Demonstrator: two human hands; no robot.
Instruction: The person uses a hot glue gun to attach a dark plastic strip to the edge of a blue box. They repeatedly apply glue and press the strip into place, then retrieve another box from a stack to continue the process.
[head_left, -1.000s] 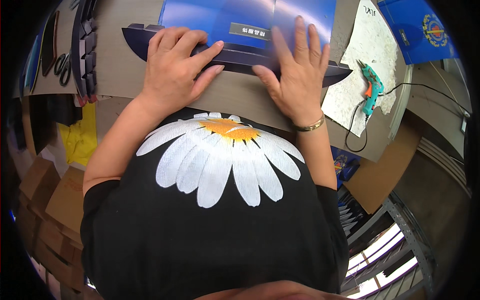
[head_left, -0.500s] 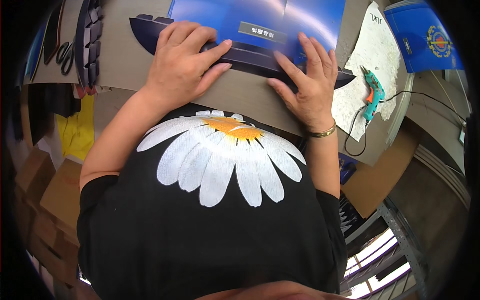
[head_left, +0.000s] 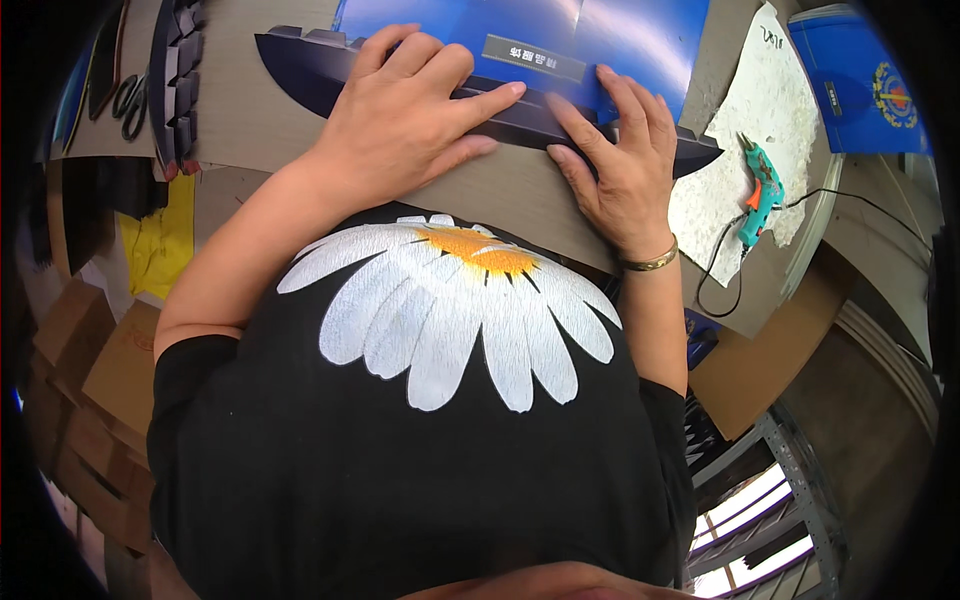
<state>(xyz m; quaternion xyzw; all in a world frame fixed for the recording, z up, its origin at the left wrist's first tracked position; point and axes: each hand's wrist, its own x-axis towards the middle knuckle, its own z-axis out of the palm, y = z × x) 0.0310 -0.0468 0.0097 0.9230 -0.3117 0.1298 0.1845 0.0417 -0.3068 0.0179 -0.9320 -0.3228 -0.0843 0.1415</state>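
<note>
A glossy blue cardboard panel (head_left: 635, 40) with a small grey label lies at the far side of the worktable. Along its near edge runs a dark blue curved cardboard strip (head_left: 520, 126) with pointed ends and folded tabs. My left hand (head_left: 415, 110) grips the strip left of its middle, forefinger stretched along the fold, thumb at the near side and other fingers bent over the panel. My right hand (head_left: 625, 165) holds the strip farther right between thumb and fingers, with its fingertips on the blue panel. The undersides of the fingers are hidden.
A teal glue gun (head_left: 762, 195) with a black cord lies on a glue-spotted white sheet (head_left: 735, 120) at the right. Beyond it is another blue printed piece (head_left: 850, 90). Black scissors (head_left: 130, 105) and a tabbed dark strip (head_left: 178, 90) lie at the left. Cardboard boxes (head_left: 125, 365) stand below.
My left hand has slid rightward along the strip, closer to my right hand. My right hand keeps nearly the same place on the strip. The whole view has shifted slightly.
</note>
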